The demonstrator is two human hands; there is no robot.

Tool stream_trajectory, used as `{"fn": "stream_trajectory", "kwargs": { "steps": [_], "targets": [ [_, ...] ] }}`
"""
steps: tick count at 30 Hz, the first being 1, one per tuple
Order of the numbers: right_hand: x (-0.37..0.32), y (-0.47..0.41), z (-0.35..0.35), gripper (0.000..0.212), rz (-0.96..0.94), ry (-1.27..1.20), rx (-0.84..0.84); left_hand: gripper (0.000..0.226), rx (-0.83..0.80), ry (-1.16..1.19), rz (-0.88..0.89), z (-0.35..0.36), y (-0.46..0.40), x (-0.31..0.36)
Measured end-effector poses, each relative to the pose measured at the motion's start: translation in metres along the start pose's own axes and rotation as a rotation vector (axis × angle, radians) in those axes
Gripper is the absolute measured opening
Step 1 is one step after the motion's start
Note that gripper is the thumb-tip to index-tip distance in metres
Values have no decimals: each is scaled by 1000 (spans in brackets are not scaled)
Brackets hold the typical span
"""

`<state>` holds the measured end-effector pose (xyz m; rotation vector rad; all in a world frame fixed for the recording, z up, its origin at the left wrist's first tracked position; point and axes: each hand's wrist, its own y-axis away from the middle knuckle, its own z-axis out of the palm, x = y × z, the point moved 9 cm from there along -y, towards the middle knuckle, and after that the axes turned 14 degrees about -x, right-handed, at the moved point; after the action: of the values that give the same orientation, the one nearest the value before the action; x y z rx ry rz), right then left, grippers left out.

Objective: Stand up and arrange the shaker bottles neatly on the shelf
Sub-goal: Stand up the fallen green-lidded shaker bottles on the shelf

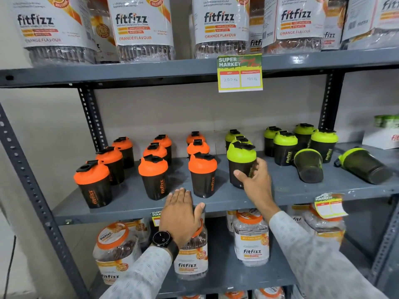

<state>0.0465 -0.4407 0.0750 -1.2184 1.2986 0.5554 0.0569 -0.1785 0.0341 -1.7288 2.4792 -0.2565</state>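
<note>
On the grey middle shelf (133, 203) stand several black shaker bottles with orange lids (153, 175) in three rows on the left. Green-lidded shakers (285, 147) stand upright to the right. My right hand (255, 182) grips the front green-lidded shaker (240, 160), which is upright. Two green-lidded shakers lie on their sides: one (308, 166) with its base toward me, another (362, 165) further right. My left hand (183, 212) rests flat on the shelf's front edge, fingers apart, holding nothing, just in front of the orange shakers.
Large fitfizz jars (140, 29) fill the upper shelf, and smaller jars (251, 238) sit on the shelf below. A yellow price tag (239, 73) hangs from the upper shelf edge. Perforated steel uprights (28, 180) frame the left side. A white box (382, 139) is at far right.
</note>
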Motion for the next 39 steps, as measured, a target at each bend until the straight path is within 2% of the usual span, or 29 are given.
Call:
{"fn": "stream_trajectory", "kwargs": {
  "steps": [4,13,18,20,22,24,26,29,31,34,37,39],
  "targets": [
    [-1,12,0,74,-1,144,74,81,-14,-1,0,0,1,0],
    [-1,20,1,75,37,225,128,81,-5,12,15,1,1,0],
    [0,27,-7,97,42,210,106,85,-1,74,37,-2,1,-1],
    [-1,32,-22,93,13,215,113,83,78,206,29,-11,8,-1],
    [-8,35,-42,82,-69,216,119,70,259,399,15,-24,27,5],
    [-19,33,-69,69,-164,222,128,59,405,505,68,-31,48,31],
    [-27,25,-101,60,-232,226,144,55,458,520,160,-34,56,72],
    [-35,5,-154,50,-293,286,174,53,419,496,280,-34,39,147],
    [-31,-9,-190,47,-295,376,225,56,318,456,342,-31,15,200],
    [-10,-41,-236,55,-111,497,235,66,169,356,351,-20,-26,258],
    [20,-74,-255,73,143,549,85,77,42,238,241,-3,-60,279],
    [40,-88,-256,75,325,481,-39,85,23,178,162,6,-75,282]
  ]
}}
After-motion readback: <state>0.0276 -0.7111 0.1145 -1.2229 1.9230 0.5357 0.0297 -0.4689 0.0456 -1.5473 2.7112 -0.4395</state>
